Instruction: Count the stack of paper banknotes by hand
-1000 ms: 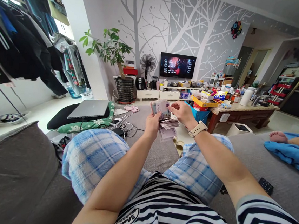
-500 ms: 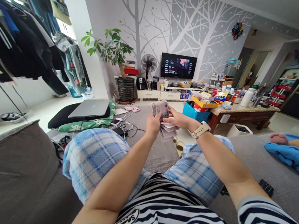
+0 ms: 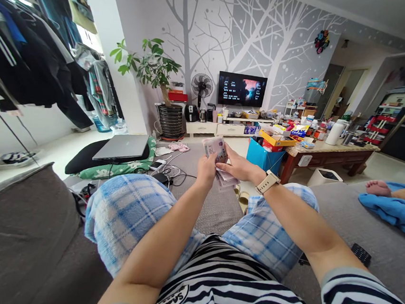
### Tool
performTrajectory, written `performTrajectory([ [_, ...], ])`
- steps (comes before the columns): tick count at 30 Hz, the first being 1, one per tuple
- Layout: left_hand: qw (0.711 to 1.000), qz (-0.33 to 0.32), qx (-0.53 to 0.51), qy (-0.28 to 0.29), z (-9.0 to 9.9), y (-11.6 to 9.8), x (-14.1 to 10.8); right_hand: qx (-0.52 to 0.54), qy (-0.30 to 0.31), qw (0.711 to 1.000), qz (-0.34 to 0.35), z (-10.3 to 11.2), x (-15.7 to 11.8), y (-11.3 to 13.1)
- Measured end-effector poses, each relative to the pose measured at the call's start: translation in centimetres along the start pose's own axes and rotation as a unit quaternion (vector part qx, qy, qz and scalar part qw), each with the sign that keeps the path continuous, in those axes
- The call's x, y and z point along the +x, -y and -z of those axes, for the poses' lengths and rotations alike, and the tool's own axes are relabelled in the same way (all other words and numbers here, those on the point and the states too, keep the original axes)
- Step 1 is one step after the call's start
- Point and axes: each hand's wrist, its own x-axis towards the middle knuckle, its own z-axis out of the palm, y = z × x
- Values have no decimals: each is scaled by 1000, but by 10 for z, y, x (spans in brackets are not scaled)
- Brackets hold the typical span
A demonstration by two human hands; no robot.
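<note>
A stack of banknotes (image 3: 214, 146), pinkish with a figure 5 showing, is held upright in front of me, between my knees. My left hand (image 3: 206, 169) grips it from the lower left, thumb across the face. On the other side, my right hand (image 3: 237, 164) has its fingers behind the right edge and its thumb over the front, touching the notes. More fanned banknotes (image 3: 226, 181) hang below the stack, under my hands; which fingers hold them I cannot tell. A pale watch (image 3: 268, 182) is on my right wrist.
A closed laptop (image 3: 122, 147) lies on a cushion at left, with cables (image 3: 172, 168) nearby. At right stand a cluttered coffee table (image 3: 346, 151) and a blue box (image 3: 265, 154). A remote (image 3: 360, 254) lies on the sofa, near another person's foot (image 3: 379, 187).
My right hand has shifted slightly left and tilted against the notes. The top note now leans more to the left, and the hanging notes are more covered by the hand.
</note>
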Motion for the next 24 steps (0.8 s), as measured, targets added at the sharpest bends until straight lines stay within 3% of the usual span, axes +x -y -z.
performTrajectory([
  [4,1000,12,-13,-5,-2,-4,-3,-2,13,1000,-23,-1,2,0],
  [12,995,71,-68,17,-9,-16,-13,-35,-167,976,-134,14,15,-9],
  [24,991,89,-90,51,-8,-16,-16,-11,-167,980,-105,16,14,-8],
])
